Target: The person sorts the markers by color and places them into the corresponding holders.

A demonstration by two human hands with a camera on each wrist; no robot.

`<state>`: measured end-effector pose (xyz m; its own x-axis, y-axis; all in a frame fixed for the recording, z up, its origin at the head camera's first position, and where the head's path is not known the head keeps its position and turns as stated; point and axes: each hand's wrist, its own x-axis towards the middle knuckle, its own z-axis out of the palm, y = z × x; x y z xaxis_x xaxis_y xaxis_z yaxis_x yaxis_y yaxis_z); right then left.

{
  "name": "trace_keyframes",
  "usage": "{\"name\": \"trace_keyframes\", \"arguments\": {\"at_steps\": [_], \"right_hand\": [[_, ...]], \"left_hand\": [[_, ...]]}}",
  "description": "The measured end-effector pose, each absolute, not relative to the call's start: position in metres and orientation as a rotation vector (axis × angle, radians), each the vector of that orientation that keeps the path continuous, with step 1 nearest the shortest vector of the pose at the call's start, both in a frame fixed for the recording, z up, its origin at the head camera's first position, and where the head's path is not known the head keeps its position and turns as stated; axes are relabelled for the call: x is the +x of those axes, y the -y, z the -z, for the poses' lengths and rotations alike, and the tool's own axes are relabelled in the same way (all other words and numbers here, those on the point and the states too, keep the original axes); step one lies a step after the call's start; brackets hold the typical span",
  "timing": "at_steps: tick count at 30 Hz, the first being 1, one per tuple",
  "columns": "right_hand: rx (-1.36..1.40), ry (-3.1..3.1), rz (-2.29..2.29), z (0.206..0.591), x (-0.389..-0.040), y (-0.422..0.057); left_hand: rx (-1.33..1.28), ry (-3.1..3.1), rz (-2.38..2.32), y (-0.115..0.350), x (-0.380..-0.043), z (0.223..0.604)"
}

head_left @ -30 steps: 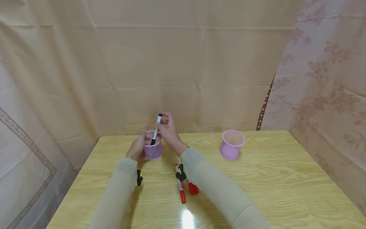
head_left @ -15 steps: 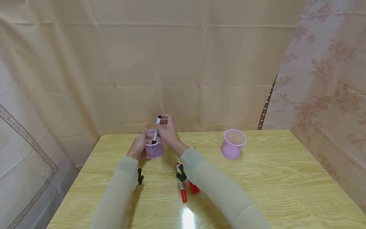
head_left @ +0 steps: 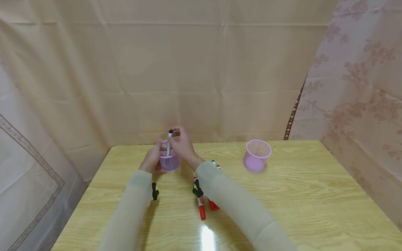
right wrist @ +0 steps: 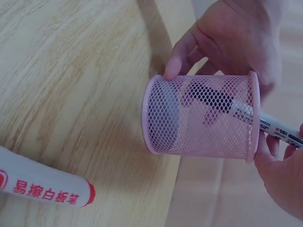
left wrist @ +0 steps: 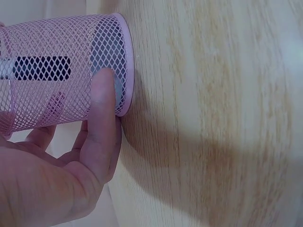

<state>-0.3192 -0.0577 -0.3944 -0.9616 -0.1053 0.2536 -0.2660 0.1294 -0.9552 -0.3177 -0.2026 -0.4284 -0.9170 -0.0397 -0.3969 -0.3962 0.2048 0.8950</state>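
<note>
My left hand (head_left: 153, 157) grips a pink-purple mesh pen cup (head_left: 170, 164) from its left side, and the cup stands upright on the table. In the left wrist view, a finger lies along the mesh near the cup's base rim (left wrist: 127, 71). My right hand (head_left: 183, 144) pinches a white whiteboard marker (head_left: 169, 148) with black ends near its top. The marker's lower part is inside the cup; through the mesh in the left wrist view, its black cap (left wrist: 42, 68) hangs short of the base. In the right wrist view the marker (right wrist: 279, 128) tilts across the rim.
A second mesh cup (head_left: 255, 163) stands on the right of the wooden table (head_left: 314, 195). A red-capped marker (head_left: 202, 211) and another red end (head_left: 213, 205) lie by my right forearm. Black marker tips (head_left: 213, 162) show beyond it. A curtain (head_left: 201, 80) hangs behind.
The marker has sunk deeper into the cup and stands more upright. My right hand has moved slightly left and down with it. My left hand keeps its grip on the cup.
</note>
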Motion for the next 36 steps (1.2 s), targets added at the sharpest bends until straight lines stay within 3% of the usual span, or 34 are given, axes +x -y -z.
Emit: {"name": "trace_keyframes", "arguments": {"at_steps": [36], "right_hand": [[0.194,2.730,-1.535,0.386,-0.332,0.085]], "left_hand": [[-0.461,-2.234,-1.748,0.205,-0.316,0.428]]}}
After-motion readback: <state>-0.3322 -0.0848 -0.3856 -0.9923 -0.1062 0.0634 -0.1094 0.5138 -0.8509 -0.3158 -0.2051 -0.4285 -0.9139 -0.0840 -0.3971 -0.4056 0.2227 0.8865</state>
